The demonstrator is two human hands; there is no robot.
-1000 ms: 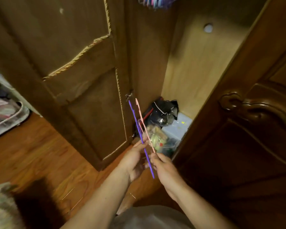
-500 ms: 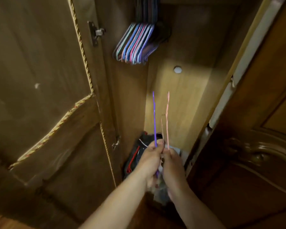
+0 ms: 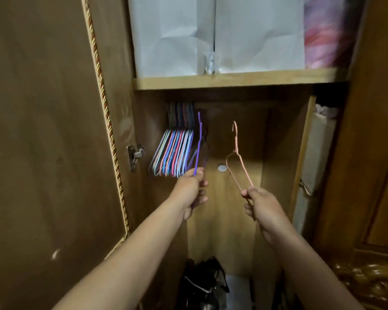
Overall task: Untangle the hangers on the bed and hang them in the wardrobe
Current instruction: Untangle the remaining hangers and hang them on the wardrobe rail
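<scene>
My left hand [image 3: 192, 190] grips the lower end of a purple hanger [image 3: 198, 144], raised so its hook sits just right of a row of several coloured hangers [image 3: 175, 153] hanging inside the wardrobe. Further right, my right hand [image 3: 259, 203] pinches the bottom of a pink hanger [image 3: 239, 163], held upright in the open middle of the compartment with its hook below the shelf. The rail itself is hidden in shadow under the shelf.
A wooden shelf [image 3: 233, 80] above holds white bags [image 3: 188, 34] and a pink bundle [image 3: 327, 34]. The open wardrobe door [image 3: 54, 130] stands at left, another door [image 3: 376, 175] at right. A black bag [image 3: 202, 285] lies on the wardrobe floor.
Both hands rose from low near the wardrobe floor up into the compartment and moved apart, separating the purple and pink hangers. My view tilted upward to the shelf.
</scene>
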